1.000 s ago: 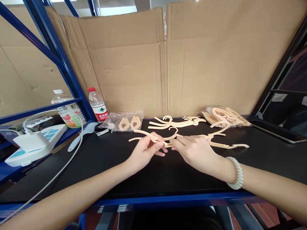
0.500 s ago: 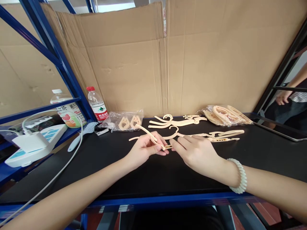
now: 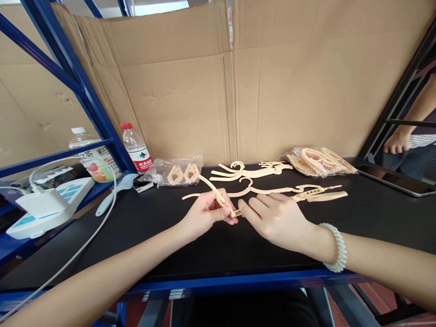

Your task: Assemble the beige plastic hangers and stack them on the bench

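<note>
My left hand [image 3: 206, 212] is closed, pinching a beige folding hanger [image 3: 209, 183] between thumb and fingers. One curved piece of it rises up and left from that grip. My right hand [image 3: 277, 220] is closed on the same hanger from above, and a short slotted piece shows between the two hands. Beyond the right hand stick out a slotted strip and a flat arm [image 3: 329, 196]; how they join is hidden under the palm. Just behind the hands lies another beige hanger [image 3: 250, 187] with its hook up. Farther back is a pile of folded hangers [image 3: 254, 173].
Bagged hangers [image 3: 322, 161] lie at back right beside a tablet [image 3: 397, 179]. At left are a plastic bag with two hangers [image 3: 179, 172], a red-capped bottle [image 3: 136, 147], a hairbrush [image 3: 117, 190] and a power strip [image 3: 51, 204] with a cable. Another person's hand [image 3: 398, 141] shows at right.
Right of my right hand, the flat arm has swung downward and the slotted strip now lies above it. Both hands keep their grip almost in place. The other person's hand has shifted slightly left.
</note>
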### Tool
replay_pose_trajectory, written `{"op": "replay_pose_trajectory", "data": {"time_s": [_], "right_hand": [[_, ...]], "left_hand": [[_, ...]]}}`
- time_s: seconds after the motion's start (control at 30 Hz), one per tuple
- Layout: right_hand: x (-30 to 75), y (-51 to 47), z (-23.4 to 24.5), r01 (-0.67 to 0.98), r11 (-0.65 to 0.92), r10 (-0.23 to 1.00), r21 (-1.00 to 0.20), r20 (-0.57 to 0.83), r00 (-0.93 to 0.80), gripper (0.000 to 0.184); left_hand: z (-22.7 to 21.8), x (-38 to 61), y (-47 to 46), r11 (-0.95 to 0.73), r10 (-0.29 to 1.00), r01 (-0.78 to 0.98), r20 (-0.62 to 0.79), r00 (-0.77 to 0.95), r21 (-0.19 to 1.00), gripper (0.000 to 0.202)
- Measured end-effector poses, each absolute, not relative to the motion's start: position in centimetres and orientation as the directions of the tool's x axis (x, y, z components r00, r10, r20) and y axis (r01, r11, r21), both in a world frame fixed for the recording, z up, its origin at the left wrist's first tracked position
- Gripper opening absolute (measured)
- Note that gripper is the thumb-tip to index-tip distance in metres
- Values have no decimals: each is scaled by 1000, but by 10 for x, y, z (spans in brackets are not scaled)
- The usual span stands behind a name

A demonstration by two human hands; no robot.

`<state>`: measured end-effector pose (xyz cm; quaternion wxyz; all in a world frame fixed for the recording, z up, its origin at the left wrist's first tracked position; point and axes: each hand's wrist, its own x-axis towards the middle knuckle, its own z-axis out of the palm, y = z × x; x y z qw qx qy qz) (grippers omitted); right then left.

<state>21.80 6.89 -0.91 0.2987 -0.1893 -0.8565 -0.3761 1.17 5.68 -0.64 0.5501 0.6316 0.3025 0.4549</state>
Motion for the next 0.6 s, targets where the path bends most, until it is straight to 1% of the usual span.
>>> {"op": "replay_pose_trajectory", "data": {"time_s": [0.1,0.3,0.6], "right_hand": [[218,66,-9,550,641,94,535,657,-748,18],[217,64,-13,560,676,139,479,663,-735,16],[213,68,-7,612,670,202,420,690,-695,17]], "left_hand": [[-6,14,54,-277,879,-101,295,374,956,25],[-6,19,49,-386,874,-19,372,312,922,27],[-16,32,45,-455,886,-2,453,96,890,22]]}}
